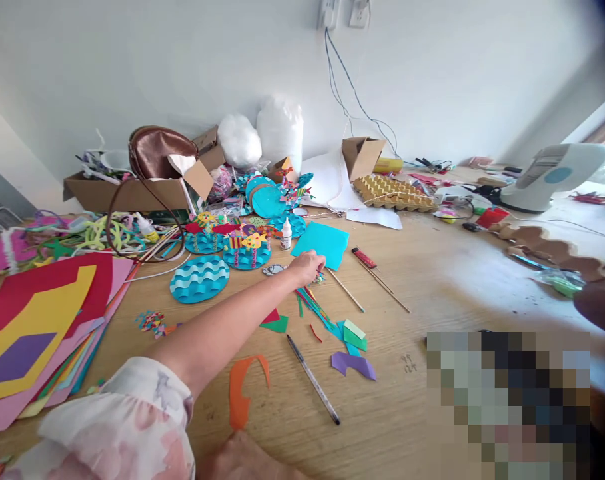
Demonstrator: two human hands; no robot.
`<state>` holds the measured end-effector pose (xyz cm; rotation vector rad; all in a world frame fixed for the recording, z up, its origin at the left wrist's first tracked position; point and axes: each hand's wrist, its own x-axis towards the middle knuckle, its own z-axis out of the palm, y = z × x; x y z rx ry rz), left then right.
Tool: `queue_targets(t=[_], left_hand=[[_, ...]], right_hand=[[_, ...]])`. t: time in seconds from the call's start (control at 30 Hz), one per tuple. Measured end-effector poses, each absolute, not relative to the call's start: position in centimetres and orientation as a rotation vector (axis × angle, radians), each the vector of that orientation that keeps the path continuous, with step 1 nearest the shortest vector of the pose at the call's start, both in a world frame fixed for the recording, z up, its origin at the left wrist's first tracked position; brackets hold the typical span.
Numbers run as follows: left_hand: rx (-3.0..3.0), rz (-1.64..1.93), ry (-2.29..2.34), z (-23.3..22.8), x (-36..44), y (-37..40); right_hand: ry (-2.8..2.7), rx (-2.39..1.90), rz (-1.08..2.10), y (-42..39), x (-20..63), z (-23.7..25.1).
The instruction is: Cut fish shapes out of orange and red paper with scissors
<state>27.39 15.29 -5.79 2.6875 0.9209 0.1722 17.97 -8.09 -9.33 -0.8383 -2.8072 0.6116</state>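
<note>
My left hand (308, 268) reaches across the table with its fingers bent together at the lower edge of a turquoise sheet (325, 244). Small coloured paper bits lie under the fingertips; what is between the fingers is hidden. Thin paper strips (312, 307) and a wooden stick (346, 291) are close by. At the bottom edge is my right hand (250, 460), partly cut off, beside the lower end of an orange paper scrap (239, 393); its fingers do not show clearly. A pen (312, 379) and a purple scrap (353, 365) lie to the right.
Coloured sheets (90, 287) are stacked at left. Wavy blue discs (200, 280), some bearing paper fish, stand near a glue bottle (285, 235). A cardboard box (127, 195), egg tray (395, 193) and white fan-like device (557, 177) are farther back. A pixelated patch covers the lower right.
</note>
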Motion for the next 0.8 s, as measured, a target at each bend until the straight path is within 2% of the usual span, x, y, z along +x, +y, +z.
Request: queue_targets(t=[0.17, 0.33, 0.5, 0.63, 0.8], left_hand=[[2.771, 0.204, 0.816, -3.8, 25.5, 12.4], [2.779, 0.059, 0.695, -1.5, 19.8, 8.3], [2.742, -0.067, 0.78, -1.5, 14.9, 5.4], [2.752, -0.08, 0.847, -2.3, 16.3, 6.2], [2.788, -0.062, 0.921, -2.7, 22.5, 9.2]], right_hand=[[-2.847, -0.819, 0.656, -8.0, 17.7, -9.3], [-2.781, -0.864, 0.537, -8.6, 17.9, -8.2], [-2.869, -0.844, 0.529, -9.0, 17.5, -6.7], [-2.851, -0.851, 0.489, -9.1, 17.3, -6.8], [-2.813, -0.801, 0.41, -8.9, 17.4, -8.1]])
